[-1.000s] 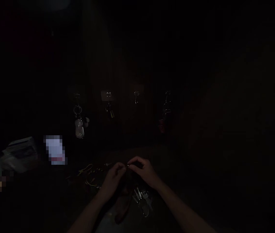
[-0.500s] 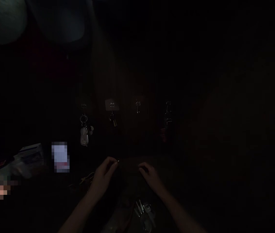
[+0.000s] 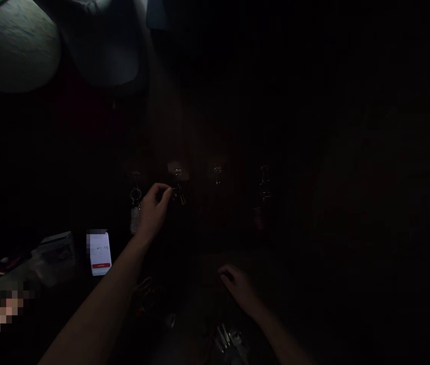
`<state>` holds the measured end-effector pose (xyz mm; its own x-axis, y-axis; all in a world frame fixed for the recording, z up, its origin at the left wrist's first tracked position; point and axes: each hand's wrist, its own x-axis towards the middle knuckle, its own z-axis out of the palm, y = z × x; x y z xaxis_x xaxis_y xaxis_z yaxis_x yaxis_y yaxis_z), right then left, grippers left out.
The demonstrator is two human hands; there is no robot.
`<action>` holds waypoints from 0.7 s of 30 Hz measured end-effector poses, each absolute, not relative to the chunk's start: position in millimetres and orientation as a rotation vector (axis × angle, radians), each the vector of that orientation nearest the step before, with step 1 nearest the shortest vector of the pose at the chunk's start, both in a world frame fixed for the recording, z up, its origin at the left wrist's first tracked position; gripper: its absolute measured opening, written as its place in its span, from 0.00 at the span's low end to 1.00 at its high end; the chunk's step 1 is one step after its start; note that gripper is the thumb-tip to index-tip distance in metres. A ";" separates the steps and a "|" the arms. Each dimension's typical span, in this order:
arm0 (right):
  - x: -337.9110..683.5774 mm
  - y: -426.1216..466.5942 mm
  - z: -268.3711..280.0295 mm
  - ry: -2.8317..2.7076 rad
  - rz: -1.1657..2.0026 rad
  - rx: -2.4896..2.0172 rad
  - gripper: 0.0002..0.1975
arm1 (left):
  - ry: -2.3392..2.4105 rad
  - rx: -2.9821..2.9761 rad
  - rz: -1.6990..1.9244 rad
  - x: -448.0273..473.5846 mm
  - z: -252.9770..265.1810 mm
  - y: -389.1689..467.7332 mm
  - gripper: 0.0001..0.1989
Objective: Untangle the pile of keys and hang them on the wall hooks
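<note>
The view is very dark. My left hand is raised to the row of hooks, thumb and forefinger closed together. Its fingertips are right beside a small bunch of keys hanging from the second hook; whether they grip it is too dark to see. Behind that hand, a ring with a pale fob hangs on the leftmost hook. Lower down, my right hand is held with thumb and forefinger curled together, and anything between them is hidden in the dark. Below it lie several shiny metal pieces, perhaps keys.
A third hook holds nothing visible; a dark bunch with a reddish piece hangs farther right. A lit phone and a box stand at left. Caps hang at upper left. A cord lies below my left arm.
My left hand has moved up from below the hooks to the keys on the second hook. A small glint at its fingertips no longer shows. My right hand stays nearly where it was.
</note>
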<state>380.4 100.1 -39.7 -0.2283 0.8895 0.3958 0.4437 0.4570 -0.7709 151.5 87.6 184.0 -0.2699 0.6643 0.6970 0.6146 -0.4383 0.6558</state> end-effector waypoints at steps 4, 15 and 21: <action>380.4 99.7 -38.7 -1.841 0.665 -1.126 0.08 | 1.650 2.009 1.798 151.5 198.4 100.6 0.10; 380.9 99.7 -36.3 -1.867 0.663 -1.136 0.08 | 1.698 2.133 1.593 136.5 209.1 120.6 0.09; 381.1 99.0 -31.9 -1.877 0.701 -1.115 0.08 | 1.700 2.142 1.628 136.4 193.8 124.3 0.10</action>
